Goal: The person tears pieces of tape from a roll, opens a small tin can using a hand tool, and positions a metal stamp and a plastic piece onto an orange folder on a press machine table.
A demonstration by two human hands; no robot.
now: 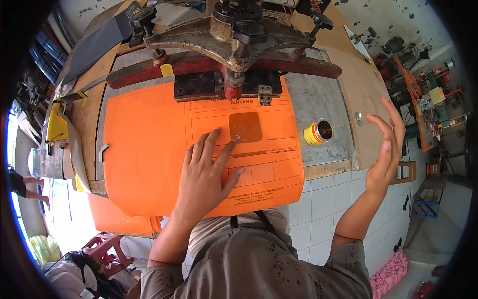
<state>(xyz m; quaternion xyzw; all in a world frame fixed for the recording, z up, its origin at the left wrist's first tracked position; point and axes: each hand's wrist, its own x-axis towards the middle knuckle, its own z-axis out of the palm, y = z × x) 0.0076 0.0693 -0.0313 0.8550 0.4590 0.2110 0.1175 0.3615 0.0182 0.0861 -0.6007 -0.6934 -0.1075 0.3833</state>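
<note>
My left hand [206, 162] lies on an orange printed card sheet [144, 144], fingers spread. Its index fingertip touches or nearly touches the lower edge of a brown square piece with rounded corners [245, 127], which has a few pale specks. My right hand [387, 142] is raised at the right, fingers bent and apart, with nothing visible in it. Close to its fingertips is a small shiny round lid-like thing [358, 118]; whether they touch I cannot tell. A thin yellowish strand runs from there toward an open yellow-and-red can [317, 132] with dark contents.
A heavy metal clamp press [234, 45] with a red bar [303, 66] spans the worktable [331, 107] above the sheet. More orange sheets [119, 217] lie lower left. A red stool [107, 251] stands below. Another person's legs [37, 189] show at far left.
</note>
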